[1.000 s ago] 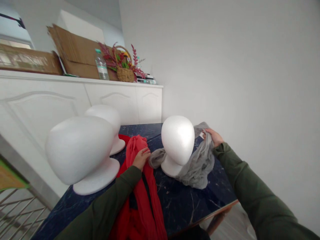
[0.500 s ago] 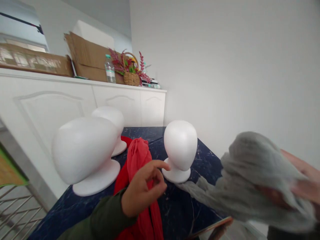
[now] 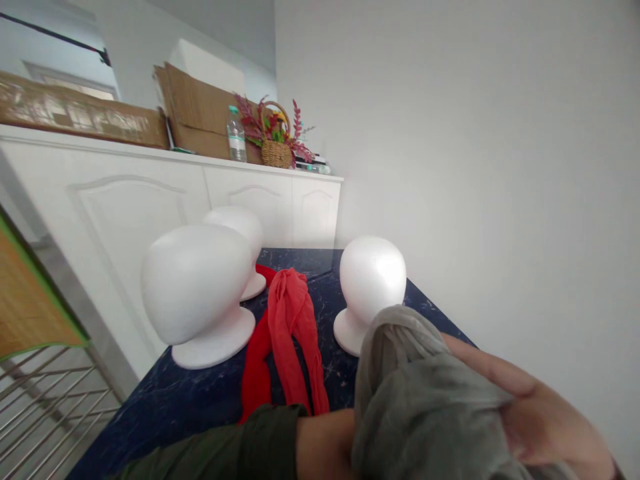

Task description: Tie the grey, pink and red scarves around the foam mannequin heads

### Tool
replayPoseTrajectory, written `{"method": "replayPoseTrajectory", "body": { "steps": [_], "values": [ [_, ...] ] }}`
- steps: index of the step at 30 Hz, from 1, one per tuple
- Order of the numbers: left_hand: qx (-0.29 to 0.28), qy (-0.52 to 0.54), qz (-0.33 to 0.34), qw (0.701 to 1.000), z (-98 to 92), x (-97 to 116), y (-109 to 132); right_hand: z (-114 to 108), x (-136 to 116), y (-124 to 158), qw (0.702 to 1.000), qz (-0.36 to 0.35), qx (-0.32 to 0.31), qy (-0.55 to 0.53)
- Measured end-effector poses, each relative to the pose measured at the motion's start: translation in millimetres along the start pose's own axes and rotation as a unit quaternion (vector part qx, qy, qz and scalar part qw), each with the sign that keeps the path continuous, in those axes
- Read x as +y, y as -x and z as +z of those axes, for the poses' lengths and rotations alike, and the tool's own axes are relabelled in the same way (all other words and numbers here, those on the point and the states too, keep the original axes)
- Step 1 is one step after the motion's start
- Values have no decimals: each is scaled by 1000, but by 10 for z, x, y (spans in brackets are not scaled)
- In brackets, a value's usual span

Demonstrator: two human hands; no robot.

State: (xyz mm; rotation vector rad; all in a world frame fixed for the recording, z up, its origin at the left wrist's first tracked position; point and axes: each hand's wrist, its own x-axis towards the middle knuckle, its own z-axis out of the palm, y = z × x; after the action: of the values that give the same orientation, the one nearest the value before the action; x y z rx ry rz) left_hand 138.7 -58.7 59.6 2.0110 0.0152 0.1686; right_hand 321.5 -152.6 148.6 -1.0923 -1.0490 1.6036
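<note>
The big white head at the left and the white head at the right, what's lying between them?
Red cloth, on the dark blue table. The head camera's view shows it there.

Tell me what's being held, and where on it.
The gray cloth, gripped along its bunched right side by the right hand. The left hand is hidden behind the folds, so its grip cannot be told.

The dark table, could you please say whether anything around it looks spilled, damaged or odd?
Nothing stands out: three white head forms stand on their bases, red fabric lies loosely between them, and gray cloth bunches against the right hand.
</note>
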Motion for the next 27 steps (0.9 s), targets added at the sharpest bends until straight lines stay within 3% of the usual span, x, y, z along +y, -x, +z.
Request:
{"method": "replayPoseTrajectory", "body": {
  "steps": [2,4,6,7,9,10,12,14,16,18,20,24,26,27],
  "values": [
    [73,-7,-12,997,-245,34,73,141,-83,0,998,38,-28,-39],
    [228,-43,-31,972,-609,80,183,208,-104,-3,997,23,-67,-42],
    [427,-121,-37,895,-1025,130,286,235,-48,-79,994,-29,-103,-8],
    [500,-172,-19,849,-1226,145,315,247,8,-160,991,-68,-109,23],
    [557,-282,23,781,-1574,119,311,288,170,-405,977,-154,-101,105],
    [552,-326,44,766,-1709,64,280,315,273,-558,966,-190,-91,152],
    [511,-382,30,769,-1896,-140,193,363,515,-877,941,-221,-84,241],
    [474,-398,-80,781,-1977,-433,134,364,780,-1140,921,-220,-82,311],
    [453,-392,-211,772,-1965,-733,150,280,1032,-1297,897,-217,-92,374],
    [436,-388,-257,771,-1873,-956,237,97,1240,-1362,870,-221,-68,436],
    [416,-392,-252,781,-1710,-1063,347,-169,1386,-1389,848,-211,19,487],
    [328,-417,-199,824,-1249,-1008,420,-776,1454,-1535,790,-202,300,496],
    [287,-421,-178,842,-1033,-943,324,-1010,1390,-1690,753,-267,373,472],
    [280,-416,-172,848,-949,-921,245,-1090,1348,-1782,744,-307,376,459]
  ]
}}
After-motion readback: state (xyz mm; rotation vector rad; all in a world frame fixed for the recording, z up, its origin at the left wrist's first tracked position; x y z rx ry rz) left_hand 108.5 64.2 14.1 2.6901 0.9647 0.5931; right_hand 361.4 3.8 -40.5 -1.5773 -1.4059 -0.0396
